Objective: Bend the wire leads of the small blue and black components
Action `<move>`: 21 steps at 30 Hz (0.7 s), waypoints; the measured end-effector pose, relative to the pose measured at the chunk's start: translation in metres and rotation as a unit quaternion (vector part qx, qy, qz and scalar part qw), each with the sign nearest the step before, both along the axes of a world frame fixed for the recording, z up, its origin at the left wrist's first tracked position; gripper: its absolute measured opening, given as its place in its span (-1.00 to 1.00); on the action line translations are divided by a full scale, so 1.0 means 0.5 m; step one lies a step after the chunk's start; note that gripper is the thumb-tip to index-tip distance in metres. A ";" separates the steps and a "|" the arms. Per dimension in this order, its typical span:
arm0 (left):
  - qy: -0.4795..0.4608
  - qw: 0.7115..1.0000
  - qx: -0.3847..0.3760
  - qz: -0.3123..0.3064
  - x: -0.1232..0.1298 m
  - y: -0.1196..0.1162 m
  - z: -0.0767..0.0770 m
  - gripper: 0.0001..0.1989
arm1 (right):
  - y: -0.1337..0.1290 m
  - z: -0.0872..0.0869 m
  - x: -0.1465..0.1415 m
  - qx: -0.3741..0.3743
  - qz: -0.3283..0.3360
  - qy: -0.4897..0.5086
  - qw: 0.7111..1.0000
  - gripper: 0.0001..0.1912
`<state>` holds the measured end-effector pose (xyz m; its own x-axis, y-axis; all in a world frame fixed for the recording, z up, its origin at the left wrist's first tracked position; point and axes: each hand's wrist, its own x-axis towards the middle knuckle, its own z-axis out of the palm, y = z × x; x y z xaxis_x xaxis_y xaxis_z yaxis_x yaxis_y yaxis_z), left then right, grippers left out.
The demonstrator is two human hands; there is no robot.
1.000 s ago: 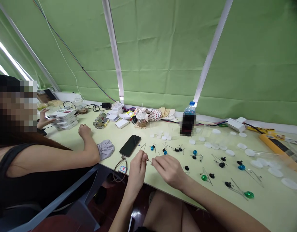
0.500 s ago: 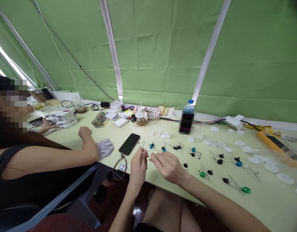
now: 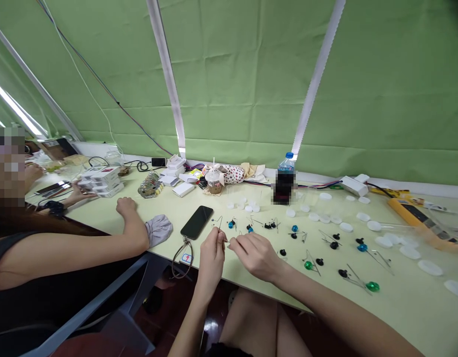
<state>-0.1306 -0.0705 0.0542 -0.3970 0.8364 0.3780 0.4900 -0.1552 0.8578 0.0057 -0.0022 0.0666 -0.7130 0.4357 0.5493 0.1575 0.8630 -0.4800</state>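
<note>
Pale yellow-green tabletop (image 3: 407,312) is running along the near edge, with the person's two hands working just above it. A slip is the main risk: the thin wire (image 3: 226,241) is so fine that any loosening of the pinch could drop it among the beaded wire pieces (image 3: 311,265) or over the near edge. The left hand (image 3: 212,255) is closed, its thumb and fingers pinching that wire. The right hand (image 3: 256,255) is half open, its fingertips (image 3: 234,243) reaching just beside the wire, though whether they are touching it is too small to tell. The beaded pieces, with black, blue and green beads, are lying spread out to the right. A smartphone (image 3: 197,222) is lying to the left, near a grey cloth (image 3: 158,230) and a co-worker's resting forearm (image 3: 132,233). White plastic caps (image 3: 429,267) are lying far right, while a water bottle (image 3: 287,163) is standing at the far edge before a green curtain (image 3: 243,74).
</note>
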 end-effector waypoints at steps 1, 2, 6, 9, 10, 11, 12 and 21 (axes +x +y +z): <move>-0.014 1.000 -0.001 -0.009 -0.001 0.000 0.000 -0.68 | -0.002 0.000 0.002 0.060 0.001 -0.004 0.998 -0.68; -0.025 1.000 0.002 -0.010 -0.001 0.001 -0.001 -0.68 | -0.004 0.001 0.003 0.087 0.006 0.001 0.996 -0.69; -0.019 0.999 0.032 0.029 -0.002 0.002 -0.004 -0.71 | -0.008 0.010 -0.008 -0.138 0.004 0.063 0.988 -0.60; 0.048 0.996 0.054 0.060 -0.008 0.009 0.001 -0.72 | 0.004 0.014 -0.025 -0.438 0.069 0.050 0.895 -0.45; 0.070 0.994 0.062 0.065 -0.013 0.014 0.006 -0.73 | 0.013 0.014 -0.032 -0.497 0.096 0.045 0.861 -0.43; 0.085 0.992 0.070 0.066 -0.021 0.021 0.013 -0.74 | 0.024 0.014 -0.039 -0.530 0.115 0.042 0.839 -0.43; 0.091 0.991 0.076 0.065 -0.032 0.030 0.019 -0.75 | 0.037 0.013 -0.046 -0.541 0.123 0.042 0.831 -0.46; -0.129 0.991 -0.007 -0.036 -0.207 0.197 0.013 -0.72 | 0.221 -0.011 -0.115 -0.397 0.005 -0.006 0.918 -0.78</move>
